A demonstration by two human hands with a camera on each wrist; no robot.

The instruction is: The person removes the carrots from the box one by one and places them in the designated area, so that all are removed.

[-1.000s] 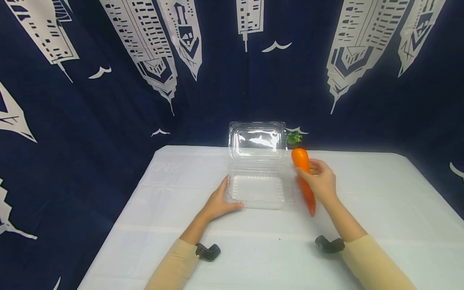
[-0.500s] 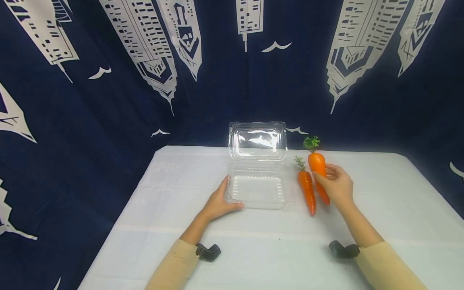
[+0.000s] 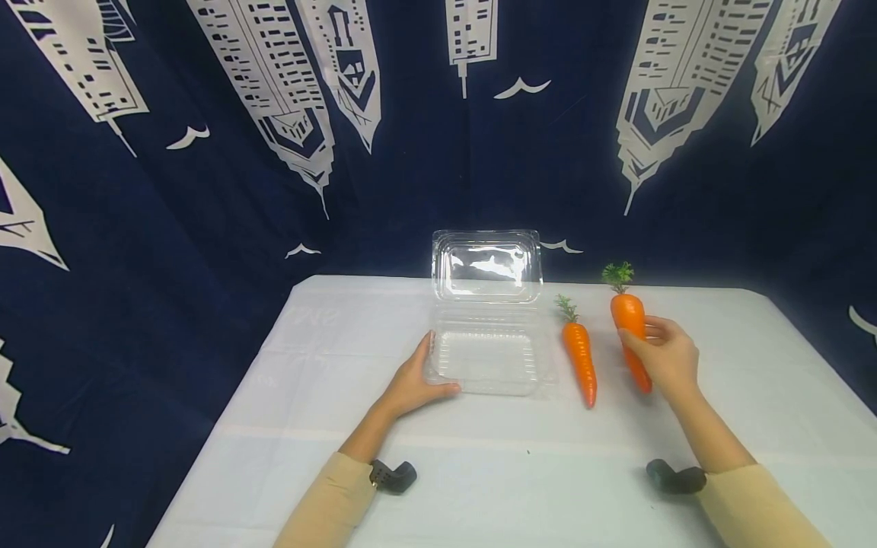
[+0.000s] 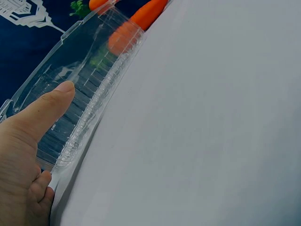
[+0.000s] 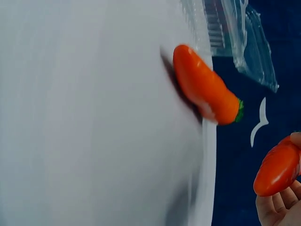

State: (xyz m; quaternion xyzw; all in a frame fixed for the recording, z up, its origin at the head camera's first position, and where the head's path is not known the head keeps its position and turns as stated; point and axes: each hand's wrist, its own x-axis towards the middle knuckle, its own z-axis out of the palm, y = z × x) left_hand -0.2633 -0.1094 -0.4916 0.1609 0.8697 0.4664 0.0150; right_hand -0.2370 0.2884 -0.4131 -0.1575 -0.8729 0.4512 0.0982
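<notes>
A clear plastic clamshell container (image 3: 488, 361) lies on the table with its lid (image 3: 488, 266) raised at the back. My left hand (image 3: 411, 383) grips its near left corner; the left wrist view shows the thumb (image 4: 47, 107) along the container's side (image 4: 80, 101). To the right of the container lies one orange carrot (image 3: 580, 361) with a green top, apart from both hands. Farther right, a second, thicker carrot (image 3: 628, 320) is between the thumb and fingers of my right hand (image 3: 668, 354). In the right wrist view this carrot (image 5: 277, 169) shows tip first.
A white cloth covers the table (image 3: 479, 472). Behind it hangs a dark blue curtain (image 3: 411, 190) with white building prints. A dark device (image 3: 393, 476) is worn on the left wrist and another (image 3: 674, 478) on the right.
My right hand has moved to the right with the thicker carrot, away from the container. The other carrot, covered at first, now shows fully. The left hand stays in place.
</notes>
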